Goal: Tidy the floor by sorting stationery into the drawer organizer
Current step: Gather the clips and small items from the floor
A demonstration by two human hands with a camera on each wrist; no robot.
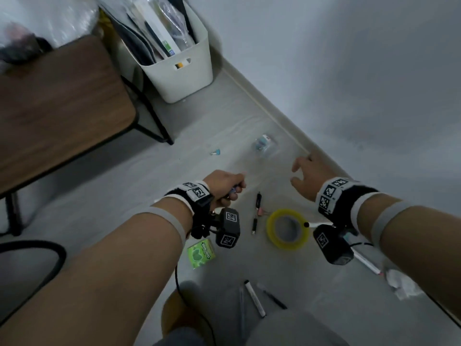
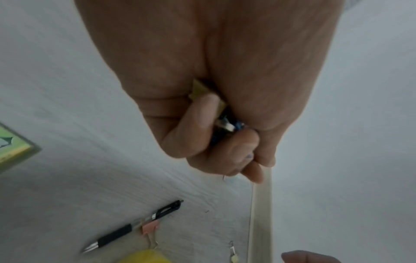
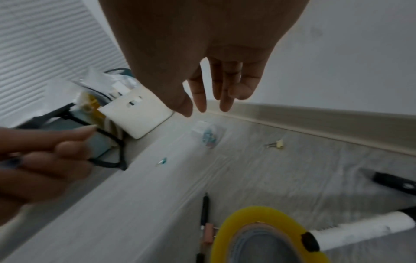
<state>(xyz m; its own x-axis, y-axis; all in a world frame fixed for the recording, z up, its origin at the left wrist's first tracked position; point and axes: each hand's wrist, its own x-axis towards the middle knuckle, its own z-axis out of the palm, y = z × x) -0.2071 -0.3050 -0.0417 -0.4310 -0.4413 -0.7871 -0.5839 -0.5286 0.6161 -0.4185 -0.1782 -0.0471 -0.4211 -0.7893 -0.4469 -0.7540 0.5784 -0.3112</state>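
Note:
My left hand hovers over the grey floor and grips a bunch of small binder clips, one yellowish and one blue. My right hand is open with its fingers spread, above and just short of a small clear container of clips near the baseboard. A blue binder clip lies left of the container and a yellow one to its right. Closer in lie a black pen, a pink binder clip and a yellow tape roll.
A green sticky-note pad lies under my left wrist. White markers and a dark pen lie near my knees. A white bin of papers stands by the wall, next to a wooden table.

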